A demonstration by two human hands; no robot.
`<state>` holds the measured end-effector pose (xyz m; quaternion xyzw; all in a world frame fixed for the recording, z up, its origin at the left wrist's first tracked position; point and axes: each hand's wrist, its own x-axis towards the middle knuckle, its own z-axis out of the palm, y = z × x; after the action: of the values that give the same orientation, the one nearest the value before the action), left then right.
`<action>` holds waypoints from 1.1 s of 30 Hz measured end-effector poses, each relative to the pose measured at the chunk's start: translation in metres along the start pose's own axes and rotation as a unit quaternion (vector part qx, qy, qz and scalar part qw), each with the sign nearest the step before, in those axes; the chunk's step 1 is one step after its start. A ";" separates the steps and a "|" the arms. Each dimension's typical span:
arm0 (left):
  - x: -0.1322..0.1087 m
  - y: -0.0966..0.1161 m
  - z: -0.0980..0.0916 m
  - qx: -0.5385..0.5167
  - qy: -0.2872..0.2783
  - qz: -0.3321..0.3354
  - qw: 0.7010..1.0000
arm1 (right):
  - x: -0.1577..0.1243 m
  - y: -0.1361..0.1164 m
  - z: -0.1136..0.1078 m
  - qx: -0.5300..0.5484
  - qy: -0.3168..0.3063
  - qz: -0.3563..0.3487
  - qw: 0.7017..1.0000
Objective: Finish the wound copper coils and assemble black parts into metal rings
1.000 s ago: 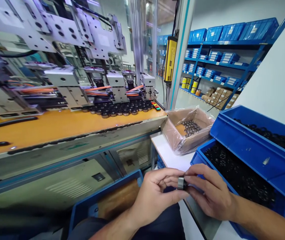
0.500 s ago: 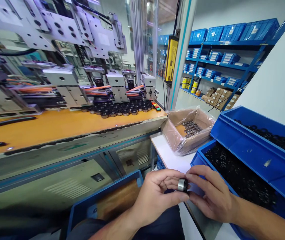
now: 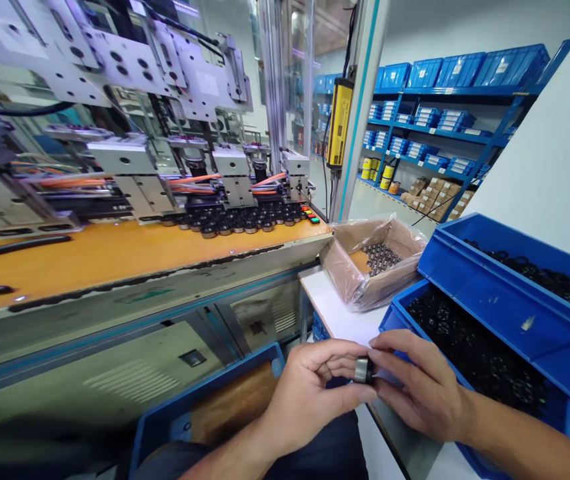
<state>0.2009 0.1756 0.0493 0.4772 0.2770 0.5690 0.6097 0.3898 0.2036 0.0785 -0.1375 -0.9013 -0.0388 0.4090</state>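
Observation:
A small metal ring part (image 3: 362, 369) sits between the fingertips of both hands, low in the middle of the view. My left hand (image 3: 309, 393) pinches it from the left with thumb and fingers. From the right, my right hand (image 3: 415, 387) presses on it, fingers curled over its top. Both hands hover over my lap, beside the near corner of a blue bin (image 3: 469, 307) full of black ring parts (image 3: 479, 350). A cardboard box lined with plastic (image 3: 372, 260) holding small metal parts stands just beyond on a white ledge (image 3: 337, 310).
An orange workbench (image 3: 115, 257) runs across the left with a row of black parts (image 3: 245, 220) under a machine with grey blocks (image 3: 139, 160). A second blue bin (image 3: 539, 267) stacks behind the first. An open blue bin (image 3: 215, 407) sits below left. Blue shelving (image 3: 429, 127) fills the far right.
The hands have stayed in nearly the same place, with small finger shifts around the ring part. The view has drifted slightly.

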 end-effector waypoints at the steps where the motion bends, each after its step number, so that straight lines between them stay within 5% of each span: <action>1: 0.000 0.000 0.000 0.003 0.001 0.000 1.000 | 0.000 0.000 0.000 0.006 0.000 -0.003 1.000; 24: 0.001 0.002 0.001 0.010 -0.024 0.020 0.999 | -0.003 0.005 0.000 0.005 0.011 -0.023 1.000; 33: 0.000 0.002 0.003 0.006 -0.042 -0.050 0.998 | 0.000 0.007 -0.007 -0.058 0.000 -0.120 0.991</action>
<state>0.2029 0.1747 0.0522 0.4901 0.2781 0.5157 0.6454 0.3969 0.2090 0.0831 -0.0520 -0.9077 -0.1392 0.3925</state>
